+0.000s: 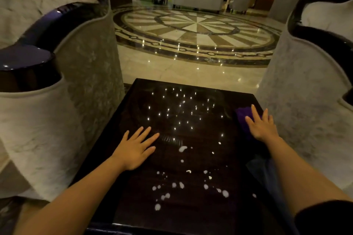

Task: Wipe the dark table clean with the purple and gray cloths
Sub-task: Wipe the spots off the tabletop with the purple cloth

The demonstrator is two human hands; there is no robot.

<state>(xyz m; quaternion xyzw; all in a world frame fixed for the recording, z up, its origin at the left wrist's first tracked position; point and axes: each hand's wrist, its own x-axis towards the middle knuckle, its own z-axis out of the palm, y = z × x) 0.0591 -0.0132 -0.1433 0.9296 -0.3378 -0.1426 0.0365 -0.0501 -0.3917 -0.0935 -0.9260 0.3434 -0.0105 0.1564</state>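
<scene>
— Right hand (pixel 262 127) flat, fingers spread, pressing down on the purple cloth (pixel 243 115) near the right edge of the dark table (pixel 145 99). Not clenched around it, just palm on top.

— And the left hand (pixel 136 148)?

— Open too, fingers splayed, lying bare on the tabletop toward the left edge. Holding nothing.

— Location of the mess?

— White droplets (pixel 183 185) scattered over the near half, between the two forearms, down toward the near edge. From the cloth: toward the near-left. Right hand clearly the closer one, already on the cloth; probably a sweep inward and toward the body.

— Long axis of the cloth?

— Hard to tell; mostly hidden under the palm, only a bunched purple patch showing past the fingers toward the far side.

— Gray cloth?

— Possibly the dull bluish-gray fabric (pixel 263 173) hanging over the right edge beside the right forearm. Too dim to be sure.

— Surface?

— Glossy, dark, mirroring small ceiling lights across the far half; likely slick under a wipe.

— Room?

— Pale upholstered armchairs (pixel 86 59) with dark trim on both sides, polished marble floor (pixel 193 26) with a round inlay beyond the far edge.
</scene>
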